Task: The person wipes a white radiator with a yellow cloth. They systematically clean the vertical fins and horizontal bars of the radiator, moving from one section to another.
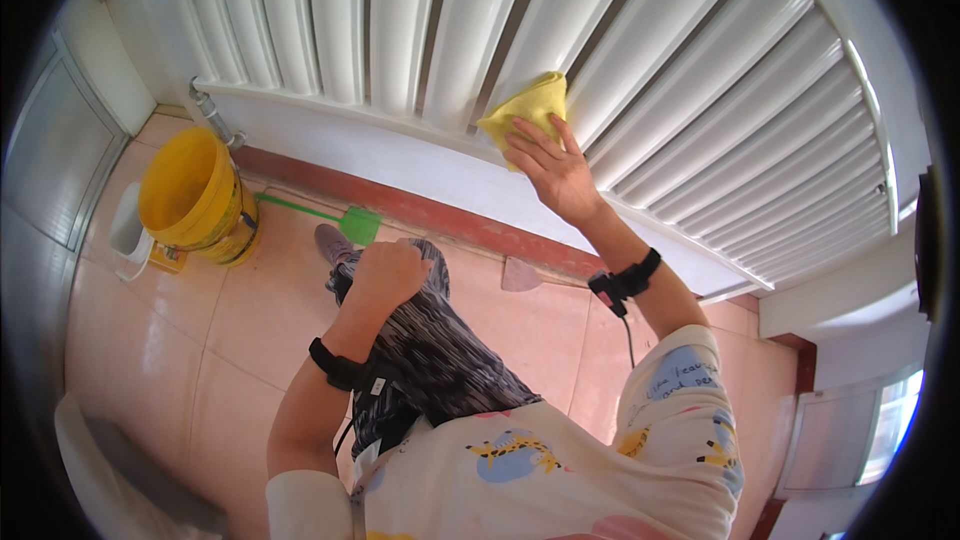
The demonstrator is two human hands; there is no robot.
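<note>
My right hand [553, 169] presses a folded yellow cloth [531, 114] against the lower part of a white column radiator [480, 15]. The fingers are spread over the cloth, and its upper corner lies across one of the columns. Dark gaps show between the neighbouring columns. My left hand [390, 270] rests on my bent knee [435, 262], its fingers curled in and nothing seen in it. Black bands are strapped around both wrists.
A yellow bucket [187, 187] stands on the pink tiled floor [247, 330] at left, beside a white container [129, 221]. A green fly swatter [360, 225] lies along the red baseboard [420, 202]. A metal pipe [214, 112] runs from the radiator's left end.
</note>
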